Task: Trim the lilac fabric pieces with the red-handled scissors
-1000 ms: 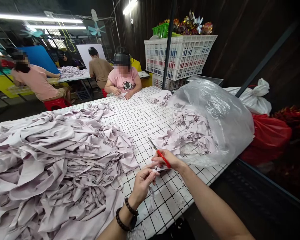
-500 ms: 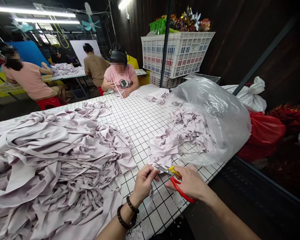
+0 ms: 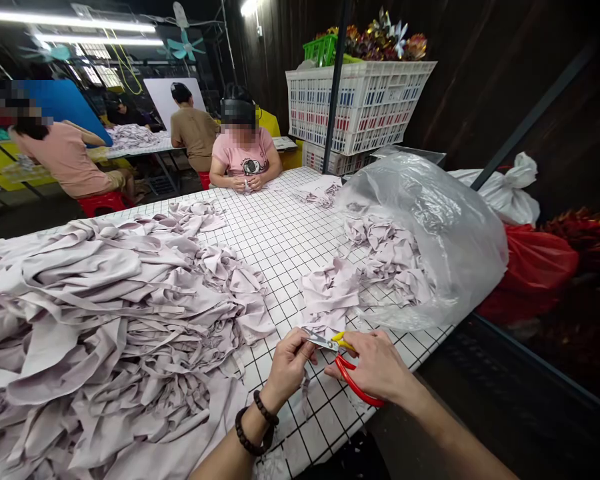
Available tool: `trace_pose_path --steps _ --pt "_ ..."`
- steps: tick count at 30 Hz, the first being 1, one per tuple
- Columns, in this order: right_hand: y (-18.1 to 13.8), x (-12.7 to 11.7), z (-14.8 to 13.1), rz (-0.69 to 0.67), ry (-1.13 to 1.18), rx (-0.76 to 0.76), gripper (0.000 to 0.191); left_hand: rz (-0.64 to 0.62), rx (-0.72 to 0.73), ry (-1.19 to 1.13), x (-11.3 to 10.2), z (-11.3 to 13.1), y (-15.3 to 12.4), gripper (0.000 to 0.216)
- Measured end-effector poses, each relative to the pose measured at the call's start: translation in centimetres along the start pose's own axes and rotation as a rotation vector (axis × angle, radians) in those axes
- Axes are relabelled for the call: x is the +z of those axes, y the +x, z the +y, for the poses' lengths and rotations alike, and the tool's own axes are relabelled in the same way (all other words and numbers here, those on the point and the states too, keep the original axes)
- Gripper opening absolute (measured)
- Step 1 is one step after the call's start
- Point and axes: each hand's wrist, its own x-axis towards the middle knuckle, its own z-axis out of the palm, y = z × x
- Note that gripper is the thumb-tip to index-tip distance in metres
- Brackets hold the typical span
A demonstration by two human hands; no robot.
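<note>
Head view: right hand is closed around the red-handled metal snips, whose blades point at the left hand. That left hand pinches a narrow pale lilac fabric strip between thumb and fingers — the strip dangles over the white grid-patterned table, at its near edge. Beside the snips, further along the table, lies a small heap of lilac fabric pieces, spilling from a clear plastic bag. Across the table from the bag spreads a large pile of lilac cloth.
</note>
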Motion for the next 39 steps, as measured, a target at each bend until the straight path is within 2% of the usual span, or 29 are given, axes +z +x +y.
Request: trace_pose_path --steps 11,15,17,21,26,29,31,34,37,39 --pt "-0.2 0.8 0.5 0.022 -0.076 -0.021 0.035 -0.018 -0.013 -0.018 0.1 -0.3 -0.1 0.035" --pt "-0.3 1.0 1.6 0.027 -0.074 -0.040 0.034 -0.025 -0.042 -0.019 0.0 -0.8 -0.5 0.030" --pt "0.0 0.6 2.5 0.013 -0.005 0.006 0.032 -0.038 -0.073 -0.025 -0.1 -1.1 -0.9 0.030" --pt "2.4 0.6 3.7 0.063 0.138 0.130 0.024 -0.061 -0.091 0.001 -0.5 -1.7 -2.3 0.031" --pt "7.1 4.2 1.7 0.060 0.220 0.046 0.015 -0.063 -0.056 0.116 -1.2 -2.3 -3.9 0.031" --pt "9.0 5.7 0.7 0.098 0.263 0.061 0.012 -0.072 -0.044 0.232 -1.8 -2.4 -4.5 0.031" --pt "9.6 5.3 1.5 0.163 0.313 0.117 0.008 -0.084 -0.040 0.302 -2.3 -2.3 -4.7 0.031" --pt "9.8 2.9 4.9 0.325 0.399 0.249 0.018 -0.093 -0.048 0.384 -3.0 -2.1 -4.8 0.029" --pt "8.7 0.0 9.0 0.491 0.449 0.367 0.023 -0.102 -0.049 0.438 -3.6 -1.6 -4.6 0.028" --pt "7.3 -1.2 10.7 0.557 0.480 0.413 0.026 -0.098 -0.047 0.473 -4.0 -1.3 -4.4 0.029"
